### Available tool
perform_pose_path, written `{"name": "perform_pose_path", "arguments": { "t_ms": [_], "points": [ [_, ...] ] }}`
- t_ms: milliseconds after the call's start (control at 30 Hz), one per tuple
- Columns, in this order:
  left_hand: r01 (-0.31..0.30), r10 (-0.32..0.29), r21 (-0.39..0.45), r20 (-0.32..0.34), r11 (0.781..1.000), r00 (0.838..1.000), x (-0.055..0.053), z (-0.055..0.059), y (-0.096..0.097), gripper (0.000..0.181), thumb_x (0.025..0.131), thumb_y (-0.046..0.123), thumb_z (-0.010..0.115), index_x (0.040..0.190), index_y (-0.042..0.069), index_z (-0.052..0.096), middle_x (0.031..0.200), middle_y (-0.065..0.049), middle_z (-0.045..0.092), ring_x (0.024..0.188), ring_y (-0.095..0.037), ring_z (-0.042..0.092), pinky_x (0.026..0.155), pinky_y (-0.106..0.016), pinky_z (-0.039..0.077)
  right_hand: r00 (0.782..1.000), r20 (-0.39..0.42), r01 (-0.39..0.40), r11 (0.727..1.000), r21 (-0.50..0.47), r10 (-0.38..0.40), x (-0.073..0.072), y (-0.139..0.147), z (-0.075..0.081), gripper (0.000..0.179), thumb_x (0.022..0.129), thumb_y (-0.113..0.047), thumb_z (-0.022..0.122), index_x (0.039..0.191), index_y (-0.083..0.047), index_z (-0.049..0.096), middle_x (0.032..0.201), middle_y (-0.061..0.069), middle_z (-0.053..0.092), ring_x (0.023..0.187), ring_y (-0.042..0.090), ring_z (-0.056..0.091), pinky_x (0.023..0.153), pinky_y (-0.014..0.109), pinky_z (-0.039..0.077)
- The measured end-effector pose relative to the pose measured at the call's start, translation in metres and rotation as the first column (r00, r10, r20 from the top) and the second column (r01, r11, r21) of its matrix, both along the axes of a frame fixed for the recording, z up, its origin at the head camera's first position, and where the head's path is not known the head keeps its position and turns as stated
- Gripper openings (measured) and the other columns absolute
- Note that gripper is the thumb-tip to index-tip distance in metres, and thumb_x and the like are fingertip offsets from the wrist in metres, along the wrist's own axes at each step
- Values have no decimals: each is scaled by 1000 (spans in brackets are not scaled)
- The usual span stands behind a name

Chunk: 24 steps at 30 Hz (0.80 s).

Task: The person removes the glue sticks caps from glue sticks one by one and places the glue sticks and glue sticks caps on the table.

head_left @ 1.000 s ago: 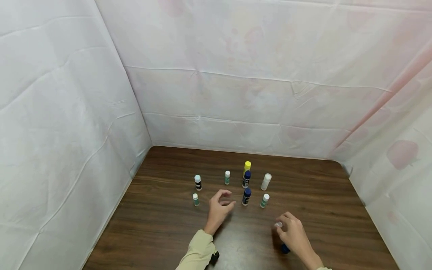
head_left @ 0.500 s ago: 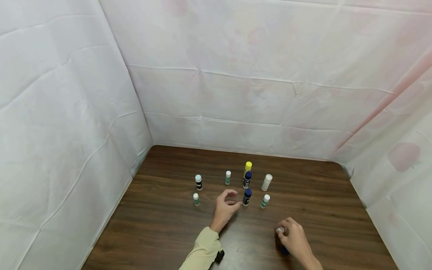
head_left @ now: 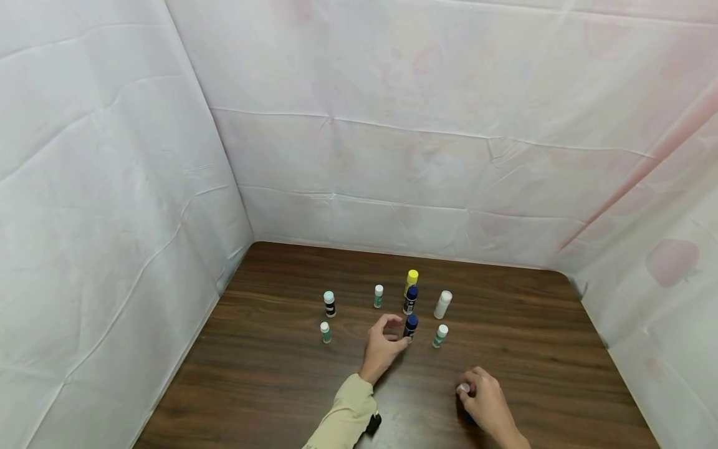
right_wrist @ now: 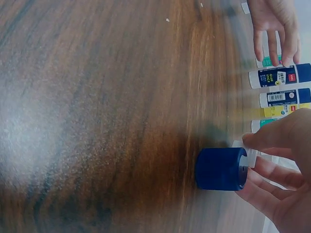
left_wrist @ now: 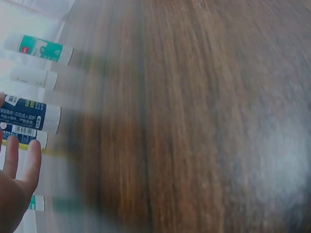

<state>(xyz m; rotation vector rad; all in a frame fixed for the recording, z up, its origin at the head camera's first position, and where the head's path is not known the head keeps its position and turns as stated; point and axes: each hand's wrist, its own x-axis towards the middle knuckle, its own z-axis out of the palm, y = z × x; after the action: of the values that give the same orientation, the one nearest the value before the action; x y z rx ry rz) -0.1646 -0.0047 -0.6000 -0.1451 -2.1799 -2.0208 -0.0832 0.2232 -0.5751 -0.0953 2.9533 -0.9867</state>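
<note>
Just left of the nearer navy-capped glue stick (head_left: 411, 328), which stands upright on the wooden surface (head_left: 269, 374) and serves here as the landmark, the person's left hand (head_left: 381, 350) forms a wide, curved gap between thumb and fingers, its thumb tip at the stick's near side; whether skin and barrel actually touch cannot be told. The step in hand seems to be taking hold of that stick while the other hand keeps a small part in place, so the next move would call for curling the left fingers round the barrel without tipping it. Nearer the person and to the landmark's right, the right hand (head_left: 487, 398) pinches a small translucent piece (right_wrist: 250, 154) narrowly between thumb and fingers, at the top end of a short blue cylinder (right_wrist: 218, 169) that stands on the surface; whether the piece sits in the cylinder or just over it is unclear. Directly behind the landmark stand a second navy-capped stick (head_left: 411, 301) and a yellow-capped stick (head_left: 412, 278); just to its right is a green-labelled stick (head_left: 440, 337), and behind and right, a plain white stick (head_left: 442, 305).
</note>
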Motion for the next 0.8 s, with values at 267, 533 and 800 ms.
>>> {"name": "perform_pose_path", "arguments": {
  "t_ms": [267,533,800],
  "points": [
    [-7,7,-13,-14,1000,1000,-4,-1,7,38,68,1,79,101,11,64,98,-7,65,95,-31,61,76,-48,53,1000,7,5,1000,11,-5,1,1,-1,17,72,4,72,79,-11,69,84,1,58,68,10,50,56,21,44],
    [-14,14,1,-32,1000,999,-7,-4,12,36,67,-5,78,95,13,64,93,-7,66,89,-33,62,72,-49,54,1000,-7,-10,1000,24,10,5,-1,-4,19,69,1,76,82,-11,70,85,0,58,69,10,49,56,22,43],
    [-18,18,-13,-35,1000,999,-7,-1,11,34,68,-3,77,94,14,64,92,-3,66,88,-31,63,70,-44,55,999,-47,22,999,42,-20,4,2,0,18,69,-8,80,83,-14,71,85,-2,58,70,12,51,57,24,42]
  ]
}}
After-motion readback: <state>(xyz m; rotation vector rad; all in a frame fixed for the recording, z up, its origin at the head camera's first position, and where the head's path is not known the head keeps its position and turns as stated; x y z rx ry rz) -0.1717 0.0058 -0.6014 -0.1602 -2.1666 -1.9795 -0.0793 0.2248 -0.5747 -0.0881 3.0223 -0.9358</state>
